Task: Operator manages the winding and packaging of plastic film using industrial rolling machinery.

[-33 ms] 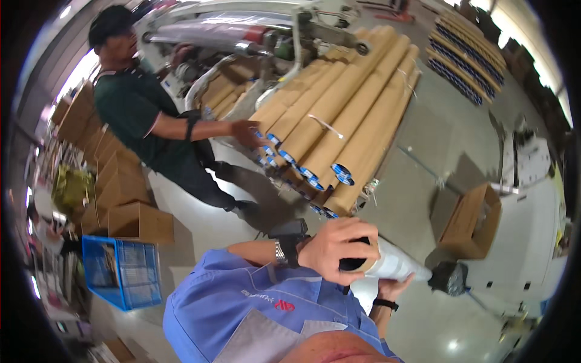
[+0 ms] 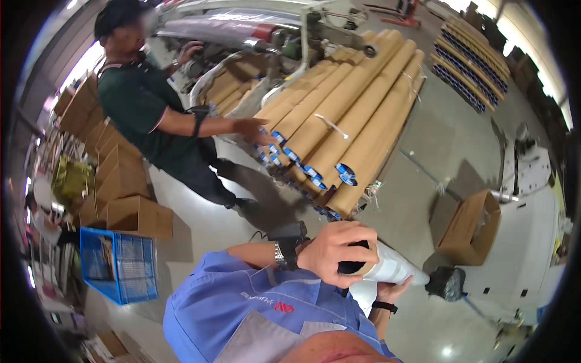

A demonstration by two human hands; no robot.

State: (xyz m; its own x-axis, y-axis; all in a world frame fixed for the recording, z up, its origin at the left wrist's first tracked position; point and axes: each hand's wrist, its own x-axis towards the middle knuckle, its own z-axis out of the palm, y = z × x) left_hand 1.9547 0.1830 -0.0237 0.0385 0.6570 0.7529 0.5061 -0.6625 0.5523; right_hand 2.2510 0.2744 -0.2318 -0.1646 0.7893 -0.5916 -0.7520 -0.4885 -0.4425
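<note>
A long roll of whitish film (image 2: 393, 264) is held in front of my chest, its hollow core end close to me and its far end pointing right. Over the near end curl the fingers of my left hand (image 2: 330, 251), closed on the rim beside the dark core hole. My right hand (image 2: 392, 291) supports the roll from below, farther along, with its fingers against the side; part of its grip is hidden. Beyond my hands lies a stack of brown paper-wrapped rolls (image 2: 354, 109) with blue ends. Another person's hand (image 2: 254, 130) is at the stack's left side.
A person in a dark green shirt (image 2: 136, 103) stands ahead on the left. Behind the stack is a machine with a film roller (image 2: 212, 30). A blue crate (image 2: 136, 269) and cardboard boxes (image 2: 136, 216) are at left; an open carton (image 2: 469, 230) and a black bag (image 2: 446, 283) at right.
The other person's far hand has come into view, raised near the machine. Their near hand has shifted slightly at the stack. My hands and the roll stay almost still.
</note>
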